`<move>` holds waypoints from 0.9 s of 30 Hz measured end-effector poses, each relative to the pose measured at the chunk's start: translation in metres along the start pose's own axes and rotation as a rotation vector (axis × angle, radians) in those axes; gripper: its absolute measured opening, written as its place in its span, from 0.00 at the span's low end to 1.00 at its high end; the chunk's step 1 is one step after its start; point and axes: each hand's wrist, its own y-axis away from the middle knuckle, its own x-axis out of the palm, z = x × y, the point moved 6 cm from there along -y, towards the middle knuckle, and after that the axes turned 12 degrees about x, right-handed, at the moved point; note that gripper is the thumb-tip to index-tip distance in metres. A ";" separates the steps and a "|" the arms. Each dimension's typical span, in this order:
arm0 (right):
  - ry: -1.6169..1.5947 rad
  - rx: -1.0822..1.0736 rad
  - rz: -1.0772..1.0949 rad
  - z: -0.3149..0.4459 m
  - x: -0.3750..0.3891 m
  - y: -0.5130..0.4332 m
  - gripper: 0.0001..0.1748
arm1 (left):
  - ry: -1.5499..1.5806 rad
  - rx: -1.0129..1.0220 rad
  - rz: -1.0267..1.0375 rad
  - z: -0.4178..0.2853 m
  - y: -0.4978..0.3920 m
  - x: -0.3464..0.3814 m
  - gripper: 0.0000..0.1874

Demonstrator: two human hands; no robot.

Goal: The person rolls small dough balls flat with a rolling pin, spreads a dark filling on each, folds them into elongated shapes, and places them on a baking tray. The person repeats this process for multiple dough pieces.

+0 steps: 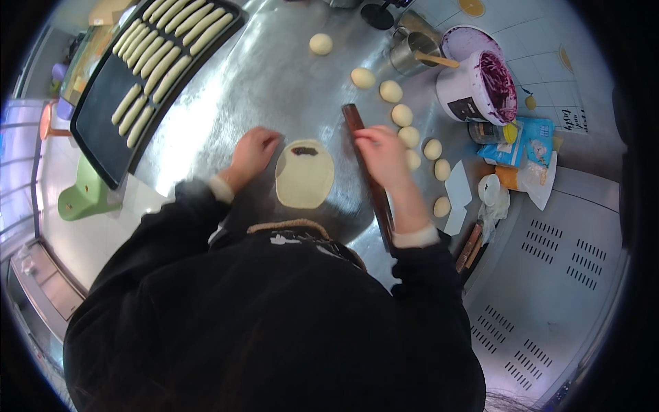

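A flat oval sheet of rolled dough (305,180) lies on the steel worktop before me, with a short strip of dark filling (305,151) near its far edge. My left hand (255,157) is just left of the sheet, its fingers curled together and nothing visible in them. To the right of the sheet, my right hand (383,157) is over a dark wooden rolling pin (355,121), fingertips against its side. The pin slants from the far end back toward my right sleeve, and the hand and forearm hide part of it.
Several round dough balls (401,115) form a loose line on the right. Behind them stand a metal jug (412,51) with a wooden-handled tool and a purple-smeared white tub (463,90). A black baking tray (98,116) of dough sticks (166,78) is at the left.
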 end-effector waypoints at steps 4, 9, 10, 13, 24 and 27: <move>0.027 0.150 0.132 -0.019 0.083 -0.012 0.12 | -0.006 0.021 0.209 0.000 -0.039 0.025 0.09; 0.250 0.216 0.237 -0.037 0.113 -0.035 0.10 | -0.141 -0.118 0.575 -0.008 -0.060 0.050 0.08; 0.273 0.198 0.260 -0.036 0.116 -0.037 0.08 | -0.205 -0.091 0.610 -0.012 -0.065 0.052 0.08; 0.277 0.162 0.247 -0.032 0.119 -0.037 0.06 | -0.273 -0.053 0.627 -0.020 -0.068 0.051 0.07; 0.361 -0.452 -0.081 -0.014 0.096 0.047 0.07 | -0.390 0.601 0.045 -0.045 0.022 0.023 0.04; 0.402 -0.378 -0.101 -0.018 0.101 0.060 0.08 | -0.481 0.643 0.011 -0.051 0.036 0.021 0.08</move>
